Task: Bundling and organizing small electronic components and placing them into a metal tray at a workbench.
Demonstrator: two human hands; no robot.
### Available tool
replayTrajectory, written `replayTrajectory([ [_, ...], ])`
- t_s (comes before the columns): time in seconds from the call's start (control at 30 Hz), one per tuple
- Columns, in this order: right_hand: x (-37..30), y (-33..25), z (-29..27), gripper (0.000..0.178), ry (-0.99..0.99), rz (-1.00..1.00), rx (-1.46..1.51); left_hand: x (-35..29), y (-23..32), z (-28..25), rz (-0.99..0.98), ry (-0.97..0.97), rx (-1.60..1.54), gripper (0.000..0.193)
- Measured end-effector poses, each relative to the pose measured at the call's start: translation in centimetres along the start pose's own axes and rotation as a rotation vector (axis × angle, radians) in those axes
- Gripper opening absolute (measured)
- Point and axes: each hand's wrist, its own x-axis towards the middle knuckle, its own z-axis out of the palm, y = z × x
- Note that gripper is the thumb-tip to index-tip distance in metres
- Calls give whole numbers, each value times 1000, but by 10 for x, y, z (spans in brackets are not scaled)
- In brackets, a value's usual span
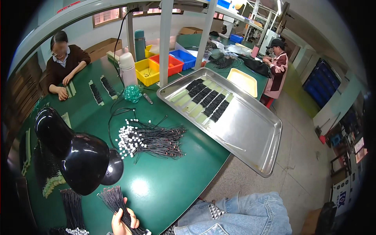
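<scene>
At the lower edge, my left hand (124,223) is closed around a bundle of thin black wires (113,199). The bundle is held at a slant, its stripped-looking ends up and a few white connectors (147,232) showing at the bottom. Beside it, to the left, lies another wire bundle (71,207) with white connectors towards me. Farther up the table, a large loose pile of black wires (160,141) has white connectors on its left side. My right hand is out of view.
A black desk lamp (84,162) stands close on the left. A metal tray (250,133) with wire-covered strips overhangs the table's right edge. Coloured bins (147,72), a pink-white bottle (127,68) and shelf posts (166,43) stand beyond. Two people work at the tables. My denim-covered lap (250,213) is at the bottom.
</scene>
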Motion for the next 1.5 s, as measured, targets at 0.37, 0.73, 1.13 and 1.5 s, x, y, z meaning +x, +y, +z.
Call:
replayTrajectory([
  [0.37,25,-10,-7,44,-138,-143,-89,-2,-1,9,57,-22,7,38],
  [0.73,158,-100,2,44,-521,-652,-306,-3,-3,18,15,-13,-112,37],
  [1.13,178,-128,1,44,-617,-784,-386,3,-6,18,0,-31,-125,39],
  [1.5,185,-152,0,44,-680,-870,-438,4,-7,15,-17,-25,-143,39],
])
